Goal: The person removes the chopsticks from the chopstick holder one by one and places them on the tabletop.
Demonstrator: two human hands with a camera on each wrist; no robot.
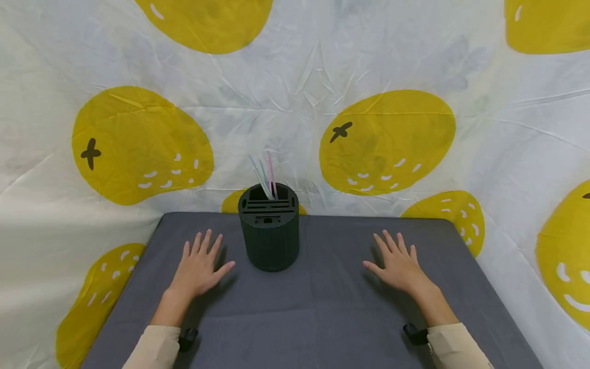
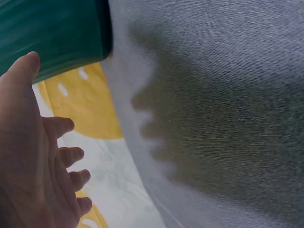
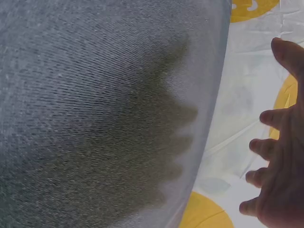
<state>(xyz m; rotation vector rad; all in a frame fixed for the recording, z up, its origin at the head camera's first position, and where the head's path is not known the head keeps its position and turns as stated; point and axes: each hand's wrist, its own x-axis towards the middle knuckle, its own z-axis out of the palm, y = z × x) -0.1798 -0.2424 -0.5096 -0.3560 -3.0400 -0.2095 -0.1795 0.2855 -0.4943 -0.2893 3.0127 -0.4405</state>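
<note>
Two hands hold nothing: the left hand and the right hand hover over the table with fingers spread wide, and the holder stands upright between them, just beside the left and well apart from the right. A hasty inward sweep of the left hand could knock the holder over, spilling the sticks, which lean in its opening farther from the hands; a rough pinch might bend those thin sticks.
</note>
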